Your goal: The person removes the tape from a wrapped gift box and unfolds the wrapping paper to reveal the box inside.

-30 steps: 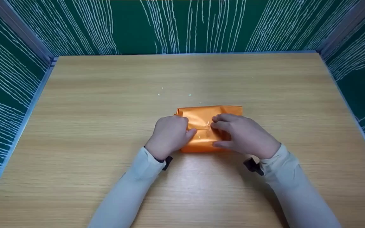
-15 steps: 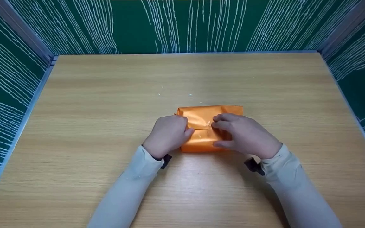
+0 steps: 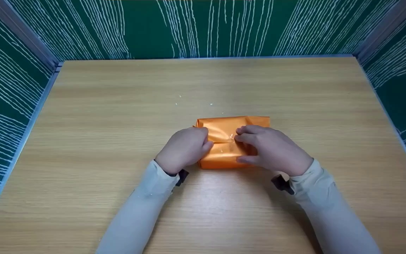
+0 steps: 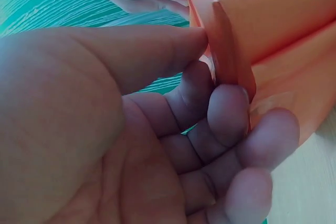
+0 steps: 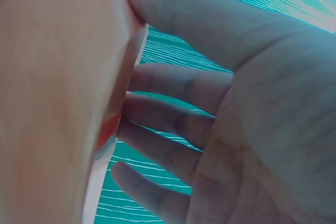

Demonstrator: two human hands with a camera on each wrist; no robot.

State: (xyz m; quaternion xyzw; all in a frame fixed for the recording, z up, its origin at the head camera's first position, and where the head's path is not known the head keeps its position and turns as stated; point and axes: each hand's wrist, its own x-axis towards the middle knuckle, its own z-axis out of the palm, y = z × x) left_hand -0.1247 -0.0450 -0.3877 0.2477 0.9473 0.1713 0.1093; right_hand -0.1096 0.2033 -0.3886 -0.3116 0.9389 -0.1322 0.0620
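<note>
An orange paper-wrapped package (image 3: pixel 222 153) lies on the table with a seam running along its top. At its left end is my left hand (image 3: pixel 185 146), fingers curled. In the left wrist view, its thumb and fingers pinch a narrow folded edge of orange paper (image 4: pixel 228 45) at that end. My right hand (image 3: pixel 275 150) rests over the package's right part, fingers spread and fairly straight. From the right wrist view, the thumb presses one edge of the package (image 5: pixel 52 103), and other fingertips touch its side. The right end is partly hidden under that hand.
The light wood table (image 3: pixel 118 95) has green walls with white streaks (image 3: pixel 203 28) at its back and both sides. Several tiny pale specks (image 3: pixel 211 104) lie behind the package. A dark wrist strap (image 3: pixel 282 184) shows at the right cuff.
My left hand has shifted slightly left, its thumb drawing back from the top of the package toward the left end. The right hand and package have stayed nearly still.
</note>
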